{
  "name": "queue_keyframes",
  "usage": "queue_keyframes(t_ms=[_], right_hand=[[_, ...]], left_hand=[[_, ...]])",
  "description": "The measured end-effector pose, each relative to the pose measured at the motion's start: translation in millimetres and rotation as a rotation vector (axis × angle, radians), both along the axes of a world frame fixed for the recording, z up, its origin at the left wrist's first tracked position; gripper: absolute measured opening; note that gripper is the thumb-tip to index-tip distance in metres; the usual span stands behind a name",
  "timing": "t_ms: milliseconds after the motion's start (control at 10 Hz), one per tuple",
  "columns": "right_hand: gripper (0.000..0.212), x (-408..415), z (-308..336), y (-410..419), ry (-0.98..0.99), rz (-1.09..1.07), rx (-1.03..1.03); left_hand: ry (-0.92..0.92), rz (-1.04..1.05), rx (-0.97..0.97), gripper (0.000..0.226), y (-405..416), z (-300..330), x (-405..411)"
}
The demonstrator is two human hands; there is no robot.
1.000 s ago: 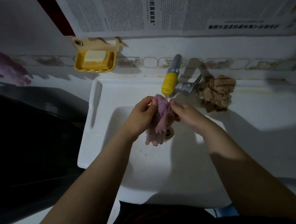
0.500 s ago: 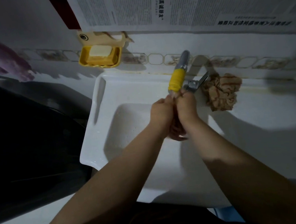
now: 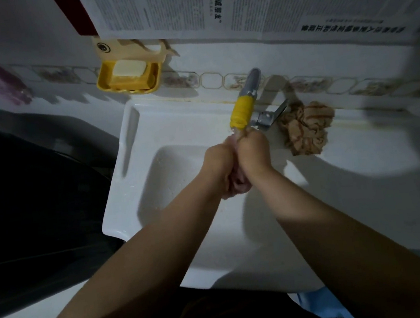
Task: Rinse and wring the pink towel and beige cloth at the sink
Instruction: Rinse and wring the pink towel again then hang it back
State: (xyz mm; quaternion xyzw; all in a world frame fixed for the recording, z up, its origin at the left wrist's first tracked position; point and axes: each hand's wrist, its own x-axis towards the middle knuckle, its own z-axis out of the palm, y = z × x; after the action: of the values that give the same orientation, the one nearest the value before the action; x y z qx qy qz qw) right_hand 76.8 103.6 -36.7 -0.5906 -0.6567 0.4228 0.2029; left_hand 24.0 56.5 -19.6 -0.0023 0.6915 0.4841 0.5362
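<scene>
Both sets of fingers are curled tight around the crumpled pink terry towel (image 3: 237, 184), the left hand (image 3: 218, 161) and the right hand (image 3: 253, 151) pressed knuckle to knuckle with the cloth squeezed between them; only a small wet lump shows below the palms and a sliver above the thumbs. Just above the fingers hangs the yellow-wrapped metal tap spout (image 3: 242, 112), its mouth almost touching the upper end of the towel; whether water is running cannot be told. Beneath the fists lies the white ceramic sink basin (image 3: 169, 178); to the right of the right hand, a little apart on the sink ledge beside the tap handle, sits the bunched beige striped cloth (image 3: 304, 128), not yet dealt with. Further off to the upper left, a yellow plastic soap dish (image 3: 128, 78) hangs on the wall.

The step looks like wringing the towel; to do it well, the fists should twist in opposite directions while kept low over the basin so the water drops inside; then shift the grip along the roll and squeeze again; the beige cloth would follow.
</scene>
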Motion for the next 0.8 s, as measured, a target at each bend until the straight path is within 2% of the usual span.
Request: queue_keyframes(t_ms=[100, 200, 300, 500, 600, 700, 800], right_hand=[[0.038, 1, 1, -3, 0.008, -0.023, 0.023], [0.040, -6, 2, -21, 0.022, 0.025, 0.048], [0.030, 0, 2, 4, -0.038, -0.037, -0.017], [0.042, -1, -7, -18, -0.081, 0.055, 0.062], [0.038, 13, -7, 10, -0.091, 0.098, -0.026], [0.049, 22, -6, 9, -0.039, 0.263, -0.161], [0.064, 24, -3, 8, -0.083, 0.383, -0.227]], left_hand=[[0.061, 0.021, 0.022, 0.040, 1, 0, -1], [0.036, -0.002, 0.005, 0.044, 0, 2, -5], [0.030, -0.104, -0.024, 0.048, -3, -5, 5], [0.042, -0.114, 0.006, 0.056, -4, -5, -4], [-0.120, -0.332, 0.030, 0.071, -18, -1, -9], [-0.241, -0.617, 0.098, 0.072, -36, 8, -33], [-0.027, -0.777, 0.090, 0.040, -48, 11, -52]])
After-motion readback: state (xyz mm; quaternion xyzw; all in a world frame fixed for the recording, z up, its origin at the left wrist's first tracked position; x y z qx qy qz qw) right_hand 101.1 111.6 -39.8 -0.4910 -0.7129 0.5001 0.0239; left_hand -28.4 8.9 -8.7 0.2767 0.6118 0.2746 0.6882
